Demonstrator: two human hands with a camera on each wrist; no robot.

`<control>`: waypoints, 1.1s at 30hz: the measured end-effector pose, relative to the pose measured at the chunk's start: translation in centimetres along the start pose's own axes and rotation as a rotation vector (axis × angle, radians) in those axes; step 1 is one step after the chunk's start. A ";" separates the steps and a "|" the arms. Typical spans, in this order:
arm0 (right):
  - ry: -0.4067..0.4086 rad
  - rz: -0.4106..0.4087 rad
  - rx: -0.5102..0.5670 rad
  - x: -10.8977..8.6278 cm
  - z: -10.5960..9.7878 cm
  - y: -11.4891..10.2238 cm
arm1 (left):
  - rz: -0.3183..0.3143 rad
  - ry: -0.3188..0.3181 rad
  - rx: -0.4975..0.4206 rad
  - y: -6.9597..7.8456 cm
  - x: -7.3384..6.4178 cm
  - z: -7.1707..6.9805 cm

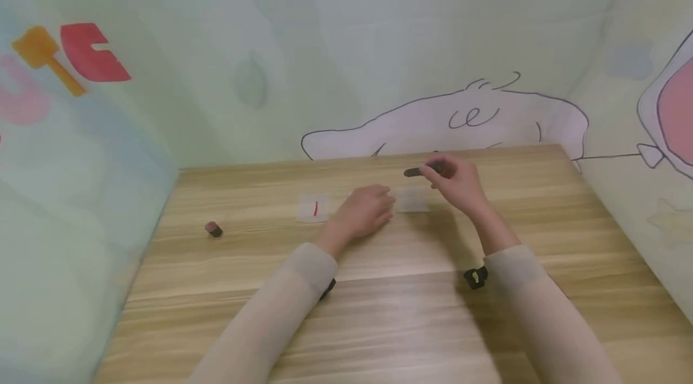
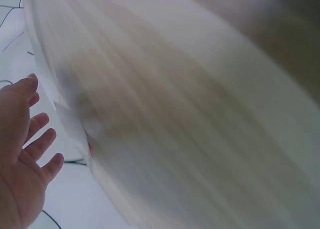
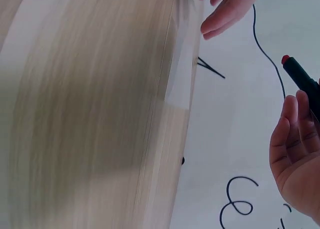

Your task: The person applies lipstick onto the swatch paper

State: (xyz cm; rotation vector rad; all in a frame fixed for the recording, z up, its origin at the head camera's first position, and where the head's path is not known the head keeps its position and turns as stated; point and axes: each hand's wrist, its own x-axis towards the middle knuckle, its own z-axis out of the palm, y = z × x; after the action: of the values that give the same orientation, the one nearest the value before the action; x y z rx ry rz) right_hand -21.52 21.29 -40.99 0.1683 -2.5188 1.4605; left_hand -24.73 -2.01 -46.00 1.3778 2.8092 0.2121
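Note:
My right hand (image 1: 455,182) pinches a dark marker (image 1: 414,172) above the table. In the right wrist view the marker (image 3: 301,79) has a red tip, and its far part is cut off by the frame edge. My left hand (image 1: 365,212) has loosely bent fingers and holds nothing; in the left wrist view the hand (image 2: 22,154) shows its fingers spread apart. Between the two hands lies a pale sheet of paper (image 1: 412,200), with no mark that I can make out. Left of my left hand is another small paper (image 1: 306,208) bearing a red stroke (image 1: 316,209).
A small dark cylinder with a reddish end (image 1: 213,229) stands on the left part of the wooden table (image 1: 400,324). Cloth walls (image 1: 271,59) with cartoon drawings rise behind the table and at both sides. Black wrist cameras (image 1: 476,277) sit under the sleeves.

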 end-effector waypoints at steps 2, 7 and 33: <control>0.005 0.016 0.011 0.0 0.0 0.2 | 0.017 0.005 -0.001 0.2 0.3 0.2; 0.004 0.043 0.021 0.0 0.3 0.8 | 0.010 -0.034 -0.015 0.7 0.8 0.7; -0.056 0.101 -0.155 0.0 0.9 5.0 | 0.047 -0.088 -0.010 1.4 2.3 1.2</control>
State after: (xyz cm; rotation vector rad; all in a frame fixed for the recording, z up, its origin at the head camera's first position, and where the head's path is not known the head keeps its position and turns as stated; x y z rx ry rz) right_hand -22.73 22.98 -45.61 0.0575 -2.7091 1.3043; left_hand -24.92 0.81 -46.90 1.4159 2.7036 0.1620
